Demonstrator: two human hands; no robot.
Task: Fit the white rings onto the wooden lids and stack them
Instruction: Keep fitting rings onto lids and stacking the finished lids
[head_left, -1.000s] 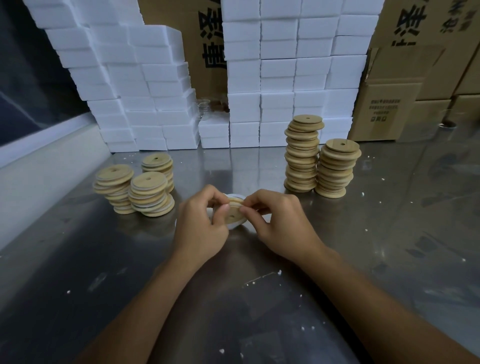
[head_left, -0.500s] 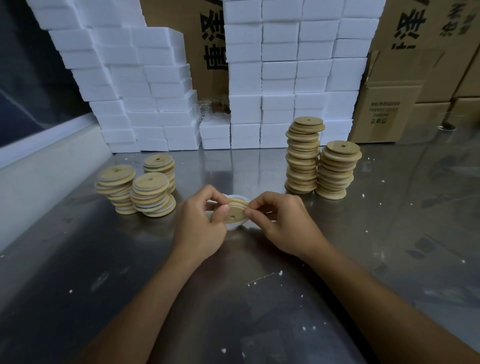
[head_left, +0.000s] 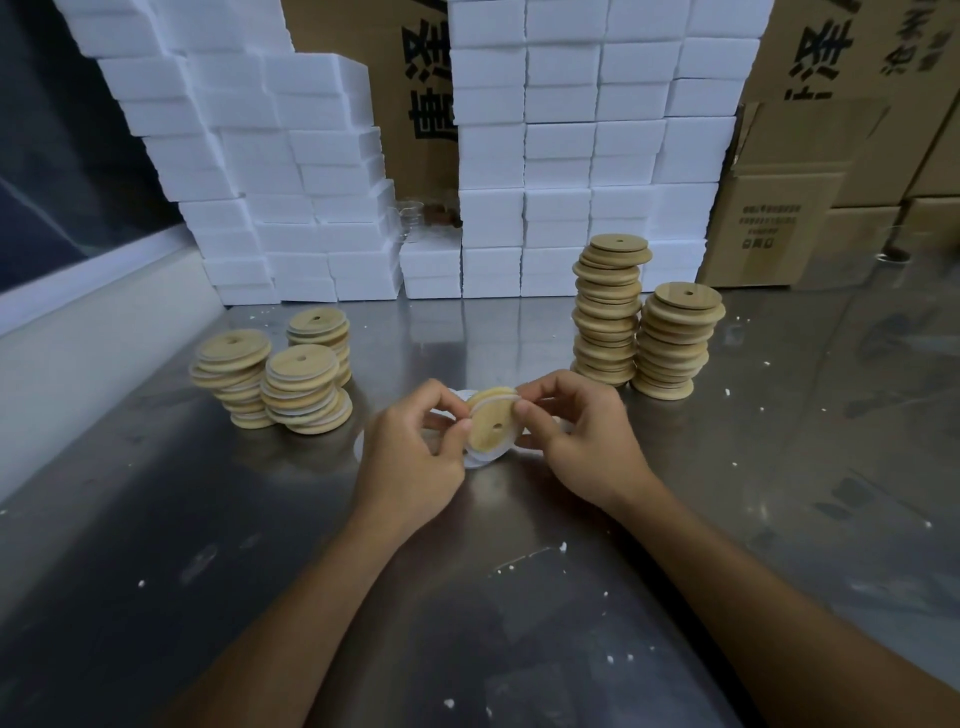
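A person stood at a reflective steel desk (head_left: 519, 597) flecked with white crumbs, both forearms reaching inward. The left hand (head_left: 410, 457) and the right hand (head_left: 576, 441) met just above the desk's middle, each with fingers and thumb curled to pinch opposite edges of a round pale wooden lid with a small centre hole (head_left: 493, 426), held tilted with its face toward the person. A thin white ring (head_left: 498, 401) lay along the lid's upper rim; whether it was fully seated could not be told. Beneath the hands, more flat white rings (head_left: 480, 460) rested on the desk, partly hidden. To the left stood three short stacks of wooden lids with white rings between their layers (head_left: 301, 389), close together and leaning somewhat unevenly. To the right stood two taller stacks of plain wooden lids (head_left: 644, 332), touching or nearly touching, the farther one higher. Behind everything, walls of white foam blocks (head_left: 571, 156) rose from the desk's far edge, with a gap between them through which a brown cardboard carton printed with black characters (head_left: 415, 93) showed. More brown cardboard cartons (head_left: 810, 208) were piled at the far right.
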